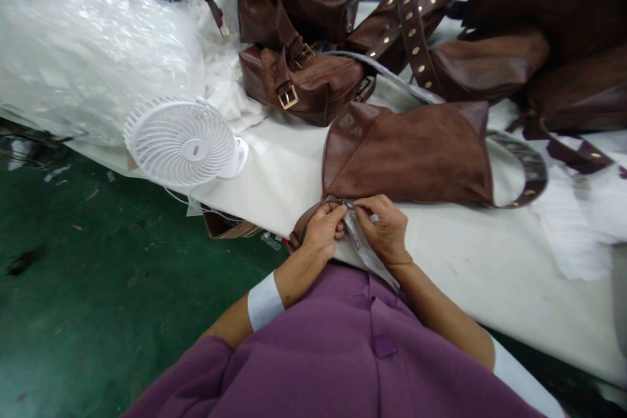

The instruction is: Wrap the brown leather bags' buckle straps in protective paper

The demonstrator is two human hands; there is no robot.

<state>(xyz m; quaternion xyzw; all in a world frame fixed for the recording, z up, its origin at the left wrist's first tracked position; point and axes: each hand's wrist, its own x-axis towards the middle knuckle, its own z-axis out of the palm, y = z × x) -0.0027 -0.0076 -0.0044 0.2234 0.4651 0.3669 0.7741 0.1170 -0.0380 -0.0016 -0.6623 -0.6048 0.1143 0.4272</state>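
A brown handbag (416,153) of suede-like and smooth leather lies on its side, its studded strap (533,173) looped out to the right. At its near left corner a plain brown strap (302,222) hangs toward the table edge. My left hand (323,230) is closed in a pinch at this strap, close to small metal hardware. Opposite it, my right hand (385,227) has its fingers pinched on the top of a clear plastic sleeve (361,243), which hangs between the hands toward my lap. The fingertips nearly meet, and the exact grip is partly hidden.
A white fan (183,144) stands at the table's left edge, its cable hanging down. Behind it lies a heap of clear plastic wrap (98,59). More brown bags (308,81) with buckles and studded straps (416,39) crowd the back. White tissue (571,222) lies at right.
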